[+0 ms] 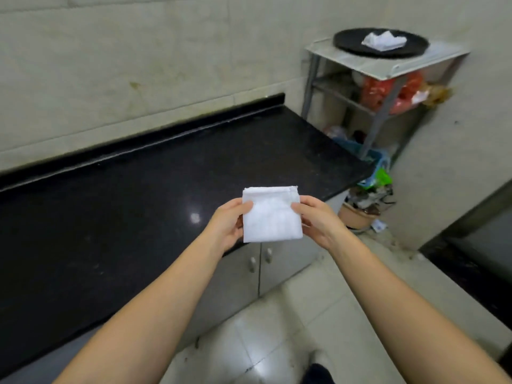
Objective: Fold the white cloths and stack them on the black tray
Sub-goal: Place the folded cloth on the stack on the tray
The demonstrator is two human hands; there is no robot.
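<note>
Both hands hold one folded white cloth (271, 216) in the air, above the near right edge of the black countertop (124, 206). Left hand (228, 221) grips the cloth's left edge, thumb on top, fingers under. Right hand (318, 217) grips the right edge the same way, thumb over the front face. Both are clamped on the cloth, hands apart by the cloth's width. Cloth is a neat square, flat, slightly tilted toward the camera, top hem visible along the far edge. It touches nothing but the hands. Both forearms are bare and come in from the near bottom corners.

Black tray (349, 42) sits far right, round, on top of a metal shelf rack (385, 106) against the wall. Second white cloth (383, 41) lies on the tray, near its middle, looking loosely bunched rather than flat; blurry, so the fold state is unclear. Tray is well apart from the hands.

Rack's lower shelves hold red bags (388, 90) and other clutter, too blurred to name. A tan bowl (356, 216) stands on the floor just right of the counter's end, below green and blue plastic. Grey cabinet doors (260, 270) with two small handles are under the counter. Light floor tiles (277, 342) at near right. Pale tiled wall (138, 65) is behind the counter.
</note>
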